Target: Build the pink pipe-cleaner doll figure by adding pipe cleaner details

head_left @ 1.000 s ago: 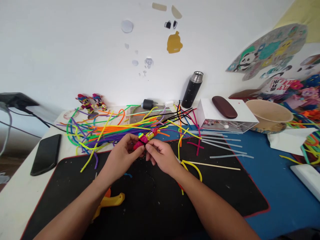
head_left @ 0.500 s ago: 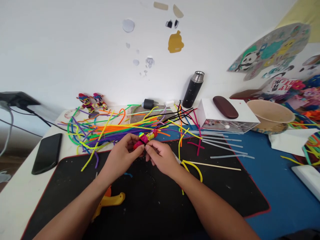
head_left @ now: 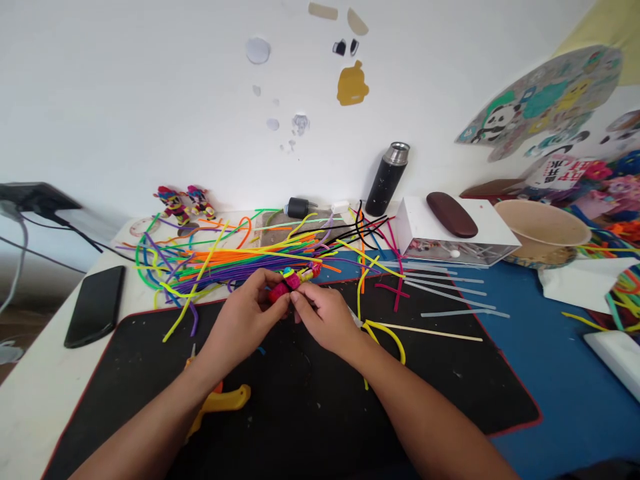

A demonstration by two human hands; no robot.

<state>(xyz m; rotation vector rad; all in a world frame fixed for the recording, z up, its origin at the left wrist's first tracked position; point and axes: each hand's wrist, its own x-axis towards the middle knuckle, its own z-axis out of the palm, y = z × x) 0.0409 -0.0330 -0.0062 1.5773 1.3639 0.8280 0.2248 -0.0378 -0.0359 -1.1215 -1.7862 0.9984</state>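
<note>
A small pipe-cleaner figure (head_left: 301, 275) in magenta, yellow and teal, with a black strand across it, lies tilted between my hands. My left hand (head_left: 250, 308) is closed around its magenta end, thumb in front. The fingertips of my right hand (head_left: 327, 315) pinch at its near side, close to my left thumb; the exact spot they grip is partly hidden. Below my left wrist, yellow-handled scissors (head_left: 227, 399) rest on the black mat (head_left: 310, 413), partly covered by my forearm. Loose pipe cleaners (head_left: 240, 257) of many colours lie just beyond my hands.
Two finished-looking figures (head_left: 173, 203) stand by the wall. A phone (head_left: 95, 307) lies at left. At the back are a black flask (head_left: 387, 179) and a white box (head_left: 455, 227) bearing a dark red case (head_left: 451, 215). Right of my hands lie clear sticks (head_left: 450, 293) and a wooden stick (head_left: 435, 332).
The figure has turned slightly and shifted a little to the right between my fingers. My left wrist has moved slightly, showing the scissors' tip. Both hands keep their hold.
</note>
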